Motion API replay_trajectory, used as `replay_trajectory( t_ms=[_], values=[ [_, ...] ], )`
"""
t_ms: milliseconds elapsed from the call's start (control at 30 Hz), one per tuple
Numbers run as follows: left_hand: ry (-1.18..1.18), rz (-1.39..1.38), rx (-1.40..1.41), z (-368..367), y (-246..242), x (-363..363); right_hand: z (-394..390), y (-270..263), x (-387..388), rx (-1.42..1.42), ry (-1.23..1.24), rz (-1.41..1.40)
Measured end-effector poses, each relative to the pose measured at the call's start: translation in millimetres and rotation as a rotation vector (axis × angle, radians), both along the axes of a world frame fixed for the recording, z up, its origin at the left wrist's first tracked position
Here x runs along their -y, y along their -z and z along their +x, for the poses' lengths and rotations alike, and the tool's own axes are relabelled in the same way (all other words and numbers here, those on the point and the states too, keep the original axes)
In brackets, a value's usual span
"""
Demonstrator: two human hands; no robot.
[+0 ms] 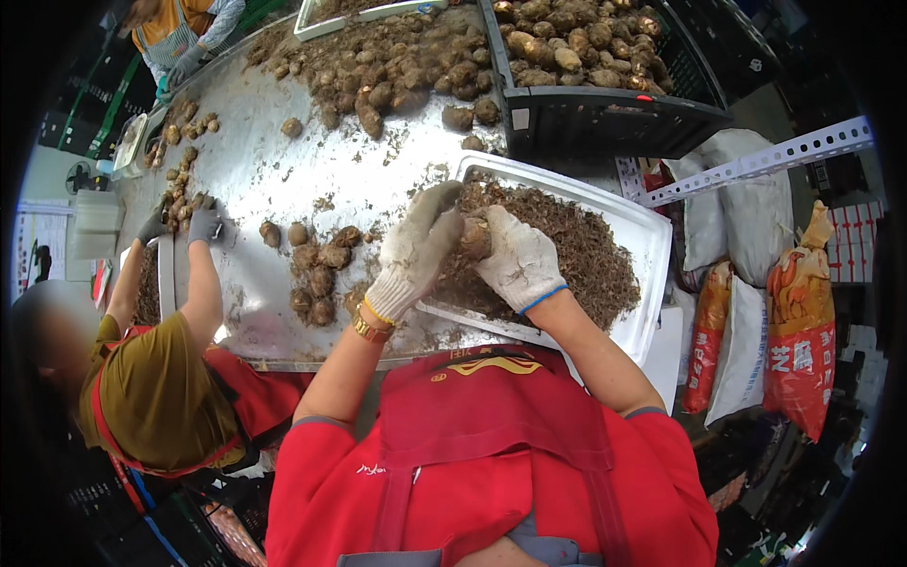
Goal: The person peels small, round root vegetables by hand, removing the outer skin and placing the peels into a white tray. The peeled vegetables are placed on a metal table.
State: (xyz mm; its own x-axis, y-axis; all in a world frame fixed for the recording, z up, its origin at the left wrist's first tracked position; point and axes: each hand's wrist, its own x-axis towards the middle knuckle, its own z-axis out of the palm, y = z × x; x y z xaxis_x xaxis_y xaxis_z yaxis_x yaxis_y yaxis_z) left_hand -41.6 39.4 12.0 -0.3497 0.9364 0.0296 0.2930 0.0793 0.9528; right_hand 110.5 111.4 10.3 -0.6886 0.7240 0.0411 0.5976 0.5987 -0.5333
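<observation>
A brown taro corm [474,239] is between my two gloved hands, above a white foam tray [655,248] heaped with shredded brown husk fibre [584,248]. My right hand [521,259], in a knit glove with a blue cuff edge, grips the corm from the right. From the other side my left hand [418,244] closes against it, in a dirt-stained glove with a yellow cuff edge. The left fingers partly hide the corm. Just left of that wrist, a small group of taro corms [320,280] lies on the metal table [255,184].
A black plastic crate [609,117] full of taro stands at the back right. Behind the table's middle spreads a taro pile [397,64]. Two co-workers handle taro at the left and far left. A perforated metal bar [765,159] and printed sacks [801,340] are on the right.
</observation>
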Motion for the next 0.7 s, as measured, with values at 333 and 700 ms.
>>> replay_trajectory(
  t_ms=[333,700],
  values=[
    [0.104,-0.093,0.343,40,-2,-17,11,-11,5,0.014,-0.177,-0.181],
    [0.593,0.02,0.867,27,-12,-14,38,-18,26,-0.706,-0.025,-1.662]
  ],
)
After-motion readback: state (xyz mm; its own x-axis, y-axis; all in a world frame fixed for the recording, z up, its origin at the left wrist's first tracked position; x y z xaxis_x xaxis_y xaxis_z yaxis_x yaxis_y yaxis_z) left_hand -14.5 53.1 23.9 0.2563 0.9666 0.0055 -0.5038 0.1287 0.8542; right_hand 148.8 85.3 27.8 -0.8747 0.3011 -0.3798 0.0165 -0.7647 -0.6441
